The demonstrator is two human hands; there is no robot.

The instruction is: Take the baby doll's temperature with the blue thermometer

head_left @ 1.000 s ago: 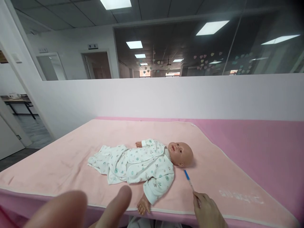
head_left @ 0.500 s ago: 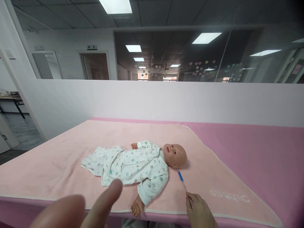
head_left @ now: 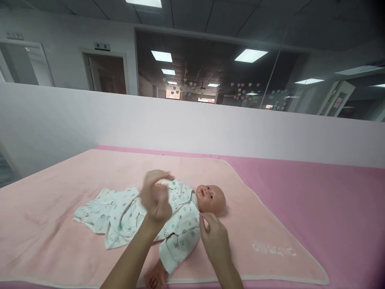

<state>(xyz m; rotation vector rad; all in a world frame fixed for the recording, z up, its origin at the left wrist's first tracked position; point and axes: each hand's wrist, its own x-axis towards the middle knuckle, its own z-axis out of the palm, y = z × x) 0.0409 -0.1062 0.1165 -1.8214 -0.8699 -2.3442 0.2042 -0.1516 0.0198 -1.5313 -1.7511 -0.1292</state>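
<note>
A baby doll [head_left: 180, 216] in a white sleepsuit with small green and grey prints lies on its back, head to the right. My left hand [head_left: 155, 196] is over the doll's chest, blurred by motion. Its fingers curve apart from the thumb and nothing shows between them. At the doll's neck and near shoulder, my right hand [head_left: 215, 237] has thumb and fingertips pressed together beside the collar. What they pinch is hidden. The thin blue-tipped stick seen earlier does not show now. The doll's near hand [head_left: 157, 277] rests by the front edge, partly blurred.
Under the doll spreads a peach blanket [head_left: 60, 224] with white edging and pale lettering. It lies over a pink surface [head_left: 325, 208]. A low white wall [head_left: 180, 124] with a window [head_left: 210, 72] above stands behind.
My right hand has moved up and left to the doll's neck, and the blue-tipped stick is no longer visible. My left hand has gone forward over the chest. The view has shifted and tilted.
</note>
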